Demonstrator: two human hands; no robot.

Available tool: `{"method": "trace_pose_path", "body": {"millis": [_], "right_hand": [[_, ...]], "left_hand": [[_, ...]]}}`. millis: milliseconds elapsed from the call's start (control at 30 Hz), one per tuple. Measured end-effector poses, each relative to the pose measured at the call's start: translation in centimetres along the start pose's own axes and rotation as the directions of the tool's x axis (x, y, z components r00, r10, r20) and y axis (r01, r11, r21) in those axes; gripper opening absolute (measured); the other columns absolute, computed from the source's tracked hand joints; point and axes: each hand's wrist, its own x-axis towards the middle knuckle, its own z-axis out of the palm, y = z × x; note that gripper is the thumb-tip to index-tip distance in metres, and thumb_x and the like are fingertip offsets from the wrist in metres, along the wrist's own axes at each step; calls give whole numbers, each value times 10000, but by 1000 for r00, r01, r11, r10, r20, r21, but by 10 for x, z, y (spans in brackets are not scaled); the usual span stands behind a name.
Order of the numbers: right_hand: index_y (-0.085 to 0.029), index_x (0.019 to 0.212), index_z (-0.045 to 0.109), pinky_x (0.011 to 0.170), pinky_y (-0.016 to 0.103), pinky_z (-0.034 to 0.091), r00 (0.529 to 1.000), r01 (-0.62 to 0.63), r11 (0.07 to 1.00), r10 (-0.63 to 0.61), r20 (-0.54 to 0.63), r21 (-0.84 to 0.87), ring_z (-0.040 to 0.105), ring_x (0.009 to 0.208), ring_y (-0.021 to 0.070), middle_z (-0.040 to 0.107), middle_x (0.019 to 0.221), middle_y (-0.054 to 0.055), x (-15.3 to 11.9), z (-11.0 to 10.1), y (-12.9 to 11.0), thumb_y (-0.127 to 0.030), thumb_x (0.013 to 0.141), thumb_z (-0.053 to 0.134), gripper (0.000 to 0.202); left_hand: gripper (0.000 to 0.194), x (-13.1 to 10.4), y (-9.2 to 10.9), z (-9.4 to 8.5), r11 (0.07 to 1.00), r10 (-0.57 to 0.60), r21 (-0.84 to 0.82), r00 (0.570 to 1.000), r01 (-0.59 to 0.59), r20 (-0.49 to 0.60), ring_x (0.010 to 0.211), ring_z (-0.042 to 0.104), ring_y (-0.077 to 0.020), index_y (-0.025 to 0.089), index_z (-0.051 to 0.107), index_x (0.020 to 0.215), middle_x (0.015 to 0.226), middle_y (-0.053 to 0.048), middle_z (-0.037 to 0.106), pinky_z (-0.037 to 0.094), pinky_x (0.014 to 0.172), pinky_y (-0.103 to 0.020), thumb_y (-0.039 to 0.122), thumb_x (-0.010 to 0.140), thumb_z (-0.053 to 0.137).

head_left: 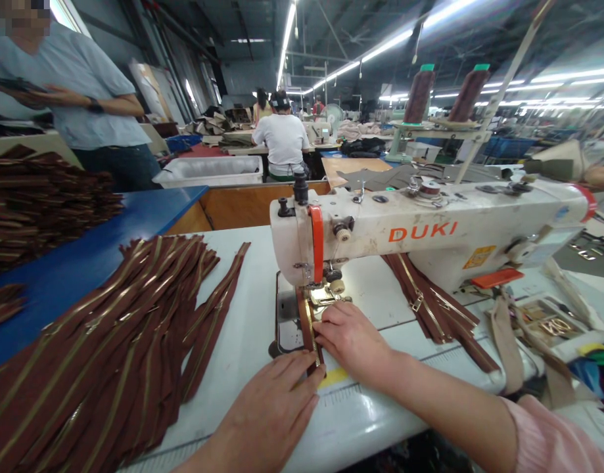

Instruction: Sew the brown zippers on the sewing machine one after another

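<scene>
A brown zipper (308, 320) with gold metal teeth runs lengthwise under the presser foot of the white sewing machine (361, 226). My left hand (269, 404) has its fingers together on the zipper's near end, at the table edge. Beside the presser foot, my right hand (353, 341) is closed with its fingertips at the zipper's right edge. My palms and the undersides of the fingers are hidden. To the left lies a large pile of brown zippers (119, 328), with one zipper (213, 322) apart from it. More brown zippers (430, 302) lie beneath the machine arm.
A blue table (173, 203) at the left carries another zipper stack (40, 203). A small parts tray (553, 322) and beige strips (506, 341) lie at the right. Two thread cones (420, 95) stand behind the machine. One person (79, 85) stands at left; another (284, 135) sits ahead.
</scene>
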Motion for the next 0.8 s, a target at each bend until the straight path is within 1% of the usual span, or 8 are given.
{"method": "trace_pose_path", "body": {"millis": [133, 233, 333, 467, 667, 800], "right_hand": [[-161, 832, 669, 744, 340, 419, 1000, -17, 1000, 18, 24, -11, 526, 844, 214, 622, 803, 49, 4, 0, 3, -195, 869, 622, 69], [-165, 810, 664, 736, 329, 407, 998, -26, 999, 28, 48, -32, 529, 850, 209, 625, 813, 48, 10, -1, 6, -199, 880, 607, 96], [-162, 815, 658, 718, 324, 389, 997, -26, 998, 30, 67, -54, 528, 830, 200, 624, 825, 51, 16, 1, 9, -194, 892, 591, 107], [-161, 809, 649, 699, 319, 362, 998, 9, 998, -6, 55, -61, 516, 789, 188, 615, 803, 43, 18, 5, 14, -178, 897, 583, 112], [-151, 818, 660, 694, 315, 348, 999, 35, 999, -35, 8, -26, 506, 785, 187, 607, 773, 47, 15, 5, 15, -172, 905, 570, 127], [-151, 825, 657, 703, 320, 356, 999, 50, 998, -50, 1, -30, 507, 802, 191, 610, 799, 46, 14, 6, 16, -171, 896, 582, 105]], "left_hand": [[288, 2, -4, 0, 1000, 1, 15, 1000, -2, 27, 1045, 597, -222, 196, 598, 1150, 1130, -82, 645, 525, 891, -396, 177, 925, 419], [278, 5, -8, 1, 999, -5, 32, 1000, 4, 21, 1056, 589, -227, 185, 610, 1127, 1134, -92, 640, 520, 900, -411, 173, 923, 421], [288, 10, -12, 3, 999, -3, 53, 1000, 2, 17, 1053, 584, -220, 174, 623, 1113, 1108, -87, 651, 517, 905, -398, 165, 929, 402], [319, 17, -17, 5, 993, 29, 109, 999, -32, 32, 1050, 576, -225, 151, 634, 1122, 1101, -84, 663, 501, 915, -399, 153, 941, 370], [360, 22, -26, 10, 974, 85, 211, 996, -83, -1, 1061, 571, -225, 128, 657, 1089, 1112, -91, 669, 467, 952, -386, 159, 964, 321], [357, 27, -33, 12, 975, 81, 209, 997, -80, 2, 1083, 568, -237, 98, 643, 1113, 1106, -113, 670, 473, 955, -396, 166, 964, 325]]}}
